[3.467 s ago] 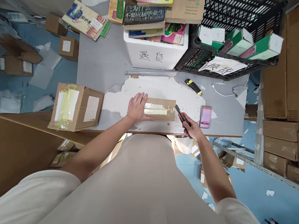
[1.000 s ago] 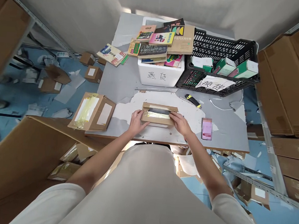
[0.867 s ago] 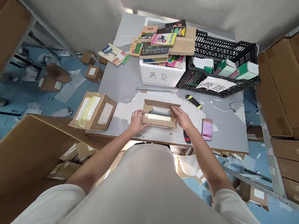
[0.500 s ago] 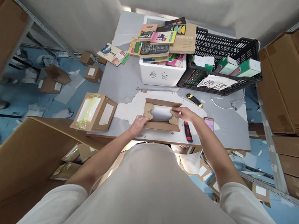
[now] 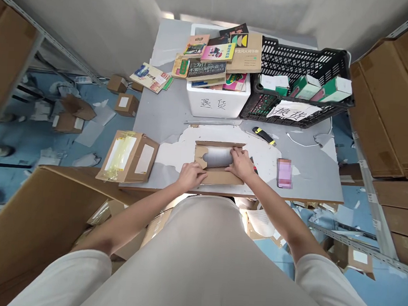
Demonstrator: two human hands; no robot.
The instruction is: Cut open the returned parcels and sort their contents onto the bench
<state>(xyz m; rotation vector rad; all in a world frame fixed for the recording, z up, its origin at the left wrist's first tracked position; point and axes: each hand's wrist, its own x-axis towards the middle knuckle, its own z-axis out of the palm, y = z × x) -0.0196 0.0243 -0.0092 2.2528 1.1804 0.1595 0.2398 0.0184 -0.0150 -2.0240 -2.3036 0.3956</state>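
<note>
2 hands (image 5: 190, 176) (image 5: 241, 165) on open carton (image 5: 219, 177)

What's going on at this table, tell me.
A person has a small box open on the table. The left hand touches its near left corner; the right hand is at its right end. Something pale shows inside. A yellow-black knife lies beyond it, a phone to the right and a larger taped box to the left.

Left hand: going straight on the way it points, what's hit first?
The open cardboard box. The left hand points right and forward, its fingers seemingly at the box's near left corner; depth beyond is unclear.
</note>
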